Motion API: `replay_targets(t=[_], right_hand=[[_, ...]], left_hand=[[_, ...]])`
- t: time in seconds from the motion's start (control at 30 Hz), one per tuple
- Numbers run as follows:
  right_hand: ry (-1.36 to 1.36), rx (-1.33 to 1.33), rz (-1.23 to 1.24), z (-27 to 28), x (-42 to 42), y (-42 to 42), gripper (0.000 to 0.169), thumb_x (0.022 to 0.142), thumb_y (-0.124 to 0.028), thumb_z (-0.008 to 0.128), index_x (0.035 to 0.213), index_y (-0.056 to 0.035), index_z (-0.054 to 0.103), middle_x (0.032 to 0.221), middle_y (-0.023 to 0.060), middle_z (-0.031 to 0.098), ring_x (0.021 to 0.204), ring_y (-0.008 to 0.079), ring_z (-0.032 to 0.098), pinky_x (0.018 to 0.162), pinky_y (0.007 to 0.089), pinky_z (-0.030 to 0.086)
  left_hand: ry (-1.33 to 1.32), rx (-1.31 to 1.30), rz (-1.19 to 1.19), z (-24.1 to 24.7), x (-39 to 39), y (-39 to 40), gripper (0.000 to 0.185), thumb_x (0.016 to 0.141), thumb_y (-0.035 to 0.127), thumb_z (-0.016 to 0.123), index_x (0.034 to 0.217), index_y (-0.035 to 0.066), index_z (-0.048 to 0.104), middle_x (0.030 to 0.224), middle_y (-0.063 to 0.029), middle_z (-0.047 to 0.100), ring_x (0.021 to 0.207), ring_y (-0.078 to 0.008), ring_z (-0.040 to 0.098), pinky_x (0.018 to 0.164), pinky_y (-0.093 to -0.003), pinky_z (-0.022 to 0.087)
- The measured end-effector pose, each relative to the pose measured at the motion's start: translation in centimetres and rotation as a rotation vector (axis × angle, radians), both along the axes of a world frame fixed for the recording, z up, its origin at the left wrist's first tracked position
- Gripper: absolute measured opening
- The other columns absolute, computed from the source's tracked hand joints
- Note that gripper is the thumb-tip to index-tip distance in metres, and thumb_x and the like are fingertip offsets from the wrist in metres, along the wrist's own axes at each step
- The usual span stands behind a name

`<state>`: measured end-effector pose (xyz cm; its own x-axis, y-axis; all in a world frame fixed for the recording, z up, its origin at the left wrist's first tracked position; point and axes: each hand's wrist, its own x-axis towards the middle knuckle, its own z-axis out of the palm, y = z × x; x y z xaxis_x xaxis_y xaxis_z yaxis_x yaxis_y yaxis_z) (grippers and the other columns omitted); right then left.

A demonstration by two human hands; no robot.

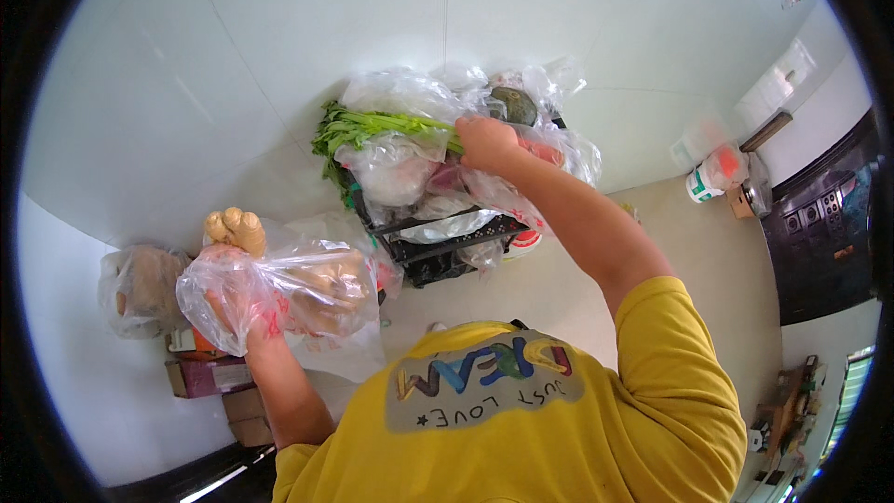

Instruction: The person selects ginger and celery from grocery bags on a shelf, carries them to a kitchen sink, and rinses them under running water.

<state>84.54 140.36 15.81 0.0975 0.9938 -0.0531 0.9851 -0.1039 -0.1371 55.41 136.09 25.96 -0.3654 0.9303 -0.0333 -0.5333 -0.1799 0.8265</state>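
My left hand (pixel 225 293) is inside a clear plastic bag (pixel 314 262) with red print. Through the plastic it grips a knobbly ginger root (pixel 236 229), which sticks up above the fingers. More tan pieces, probably ginger, show in the bag to the right. My right hand (pixel 489 143) is closed around the stalks of a leafy celery bunch (pixel 377 127), whose leaves point left. The celery lies across the top of a black plastic rack (pixel 454 223) heaped with bagged produce. Orange carrots (pixel 541 151) in plastic lie just right of that hand, and a dark green squash (pixel 515 106) sits behind it.
A pale wall (pixel 314 14) rises behind the rack. Cardboard boxes (pixel 244 416) and a bagged brown item (pixel 145 286) stand at the left. A white bucket (pixel 700 185) is on the floor at the right, near a dark door (pixel 821 230). A red-and-white container (pixel 524 243) is beside the rack's base.
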Motion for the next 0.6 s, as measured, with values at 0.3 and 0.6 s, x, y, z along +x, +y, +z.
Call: replay_targets(t=[0.3,0.6], right_hand=[[0.254,-0.061,0.277,8.9,2.8,1.8,0.039,0.062,-0.023,0.058,0.092,0.0002,0.049,0.085,0.0170,0.055,0.080,0.0277,0.053,0.071,0.0345,0.041],[0.285,0.344,0.229,16.3,2.3,0.2,0.034,0.066,-0.024,0.060,0.088,-0.0005,0.050,0.077,0.0141,0.058,0.071,0.0203,0.056,0.066,0.0326,0.043]], left_hand=[[-0.065,0.004,-0.052,1.2,-0.1,-0.2,0.008,0.085,0.014,0.036,0.086,0.006,0.038,0.085,-0.0065,0.037,0.083,-0.0165,0.036,0.085,-0.0248,0.030],[0.035,0.143,-0.029,-2.2,-0.3,2.0,0.010,0.083,0.014,0.041,0.089,0.006,0.041,0.087,-0.0068,0.042,0.084,-0.0169,0.041,0.082,-0.0259,0.034]])
